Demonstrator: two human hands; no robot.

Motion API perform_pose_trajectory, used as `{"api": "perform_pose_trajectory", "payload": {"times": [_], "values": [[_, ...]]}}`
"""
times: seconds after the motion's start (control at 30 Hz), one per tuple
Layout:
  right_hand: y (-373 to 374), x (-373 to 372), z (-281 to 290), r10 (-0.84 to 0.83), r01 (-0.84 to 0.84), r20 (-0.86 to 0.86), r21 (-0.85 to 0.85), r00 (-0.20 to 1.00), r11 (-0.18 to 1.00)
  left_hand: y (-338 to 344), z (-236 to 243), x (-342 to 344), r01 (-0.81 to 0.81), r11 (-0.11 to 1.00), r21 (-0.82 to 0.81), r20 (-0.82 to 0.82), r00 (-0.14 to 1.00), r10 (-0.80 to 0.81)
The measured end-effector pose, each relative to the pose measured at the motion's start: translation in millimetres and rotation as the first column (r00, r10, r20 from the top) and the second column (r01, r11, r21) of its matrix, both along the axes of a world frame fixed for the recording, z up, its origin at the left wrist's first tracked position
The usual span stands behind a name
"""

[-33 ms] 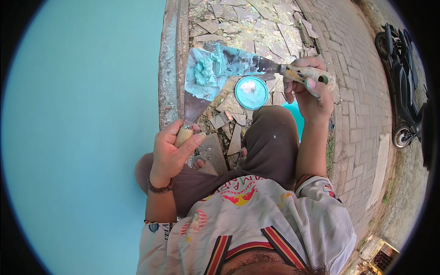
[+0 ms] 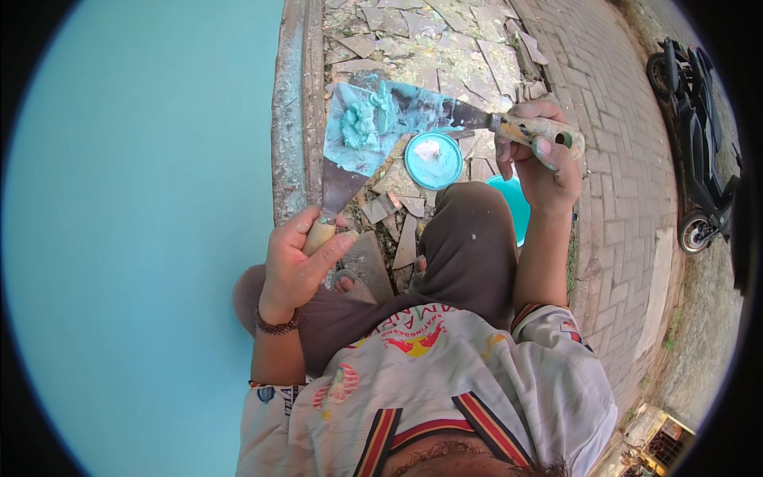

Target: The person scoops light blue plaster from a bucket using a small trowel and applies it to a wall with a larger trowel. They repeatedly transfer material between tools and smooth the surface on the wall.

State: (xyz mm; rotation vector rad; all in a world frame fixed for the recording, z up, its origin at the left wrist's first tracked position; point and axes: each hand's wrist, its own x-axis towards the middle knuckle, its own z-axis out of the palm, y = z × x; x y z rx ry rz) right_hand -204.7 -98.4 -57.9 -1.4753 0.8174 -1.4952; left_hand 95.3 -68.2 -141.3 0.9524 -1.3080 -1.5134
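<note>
My left hand (image 2: 296,258) is closed round the wooden handle of a wide putty knife (image 2: 342,187), its blade pointing away from me. A lump of turquoise putty (image 2: 359,127) lies on that blade. From the right, my right hand (image 2: 547,163) grips the paint-stained handle of a second putty knife (image 2: 437,109). Its smeared blade reaches leftward and meets the putty on the left blade; the exact contact between the blades is hidden by putty. Below the right blade, a round turquoise lid (image 2: 434,160) with whitish residue lies on the ground.
A smooth turquoise wall (image 2: 143,238) stands close on my left, with a rough ledge (image 2: 291,119) at its foot. Broken tile pieces (image 2: 405,242) cover the ground. A turquoise bucket (image 2: 515,208) is partly hidden by my knee. Farther right are brick paving (image 2: 604,175) and a parked motorbike (image 2: 699,143).
</note>
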Motion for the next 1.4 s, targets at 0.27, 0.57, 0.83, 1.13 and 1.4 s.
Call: {"api": "perform_pose_trajectory", "payload": {"times": [0.27, 0.57, 0.83, 1.13, 1.4], "values": [[12, 0, 29, -0.025, 0.026, -0.038, 0.041, 0.999, 0.999, -11, -10, 13, 0.122, 0.970, -0.212, 0.194, 0.978, -0.081], [8, -47, 36, 0.177, -0.176, 0.084, -0.026, 0.981, 0.984, -10, 12, 12, 0.170, 0.985, -0.012, 0.102, 0.981, -0.168], [-3, -85, 4, 0.384, -0.381, -0.001, -0.128, 0.923, 0.916, -8, 11, 5, 0.324, 0.933, 0.159, -0.026, 0.946, -0.324], [-4, -98, -30, 0.379, -0.369, 0.022, -0.184, 0.925, 0.911, -7, 25, -14, 0.341, 0.921, 0.186, -0.033, 0.940, -0.341], [-13, -111, -22, 0.265, -0.276, -0.078, -0.222, 0.961, 0.935, -3, 48, -12, 0.411, 0.895, 0.170, -0.017, 0.910, -0.415]]}}
